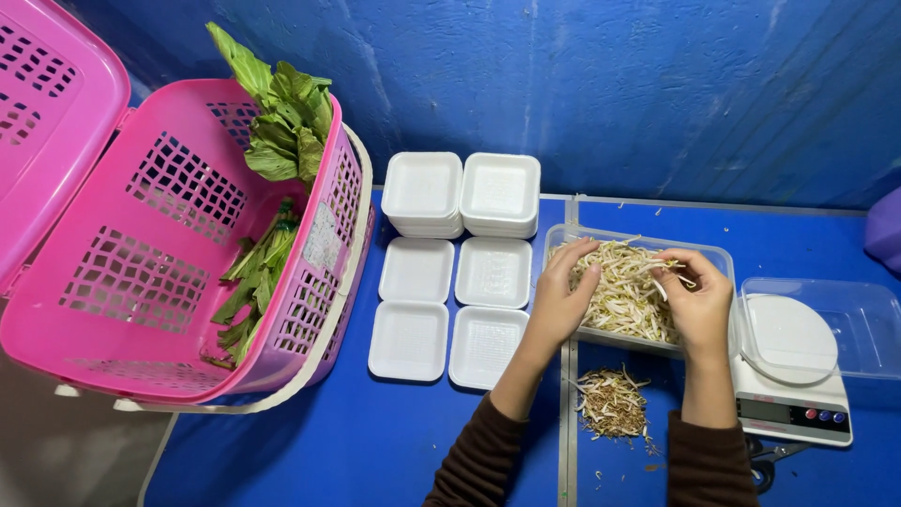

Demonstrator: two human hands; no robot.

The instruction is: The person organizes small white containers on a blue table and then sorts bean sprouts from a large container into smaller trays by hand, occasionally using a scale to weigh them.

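bean sprouts [624, 291]: pale, thin, tangled strands heaped under both hands; a few strands pinched up at the right fingertips.
clear tub [563, 237]: shallow, rectangular, see-through plastic holding the heap; its near wall lies below the palms, its left wall just beside the left hand.
sprout trimmings [612, 404]: small brownish pile lying loose, near, between the two wrists.

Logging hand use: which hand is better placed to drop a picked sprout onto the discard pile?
Probably the right hand: it pinches strands over the bean sprouts, and the discard pile lies nearer its wrist. The left hand rests on the sprouts.
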